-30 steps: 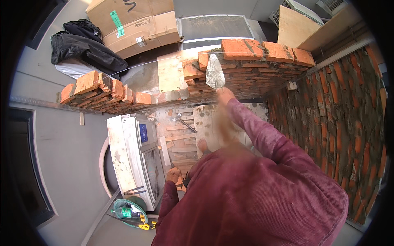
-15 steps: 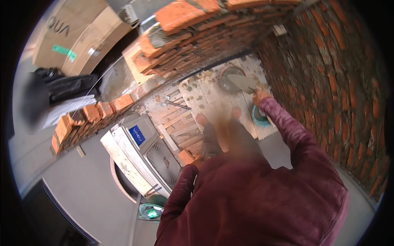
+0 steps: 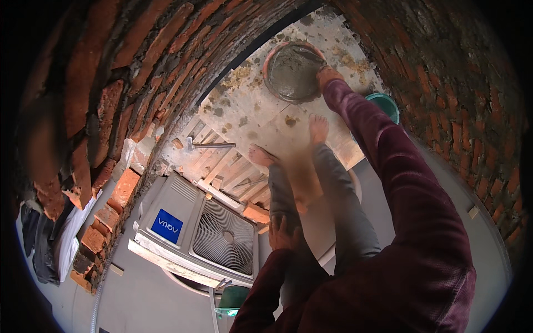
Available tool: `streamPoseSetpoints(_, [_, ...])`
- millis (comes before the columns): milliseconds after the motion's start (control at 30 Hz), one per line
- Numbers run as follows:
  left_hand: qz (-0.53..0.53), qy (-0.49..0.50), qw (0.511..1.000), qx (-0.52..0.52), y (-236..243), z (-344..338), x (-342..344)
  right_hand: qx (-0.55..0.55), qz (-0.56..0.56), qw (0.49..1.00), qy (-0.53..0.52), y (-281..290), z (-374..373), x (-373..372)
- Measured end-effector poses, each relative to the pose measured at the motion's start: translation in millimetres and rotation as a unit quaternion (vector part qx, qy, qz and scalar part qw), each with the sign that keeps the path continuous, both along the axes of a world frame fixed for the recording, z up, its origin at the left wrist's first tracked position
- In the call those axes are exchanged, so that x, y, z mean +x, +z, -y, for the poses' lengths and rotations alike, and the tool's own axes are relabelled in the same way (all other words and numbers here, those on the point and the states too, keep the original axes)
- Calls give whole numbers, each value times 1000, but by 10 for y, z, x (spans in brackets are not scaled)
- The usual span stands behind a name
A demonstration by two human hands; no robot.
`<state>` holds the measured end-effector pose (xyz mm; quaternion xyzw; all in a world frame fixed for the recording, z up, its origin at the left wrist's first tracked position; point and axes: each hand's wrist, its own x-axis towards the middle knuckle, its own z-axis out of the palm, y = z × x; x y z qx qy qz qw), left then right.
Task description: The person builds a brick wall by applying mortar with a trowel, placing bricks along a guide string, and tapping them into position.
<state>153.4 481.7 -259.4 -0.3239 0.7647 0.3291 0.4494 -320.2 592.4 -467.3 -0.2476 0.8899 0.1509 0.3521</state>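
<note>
Mortar pan sits on the splattered board by the brick wall, full of wet mortar, so judge it heavy and sloppy; take it by the rim. Your right hand is at that rim, its fingers' grasp unclear. Your left hand rests spread on your knee, holding nothing.
</note>
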Motion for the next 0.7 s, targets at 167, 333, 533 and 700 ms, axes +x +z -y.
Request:
streamPoseSetpoints(167, [26, 9, 999, 24, -61, -112, -31, 12, 76, 995, -61, 10, -90, 459])
streamPoseSetpoints(333, [20, 6, 1000, 21, -50, -85, -93, -123, 178, 955, -203, -64, -313, 333])
streamPoseSetpoints(533, [-7, -4, 1000, 9, -99, -52, -11, 22, 178, 954, 240, -619, -297, 240])
streamPoseSetpoints(700, [1, 0, 1000, -14, 1, -81, -167, 60, 128, 990, -3, -516, -686, 206])
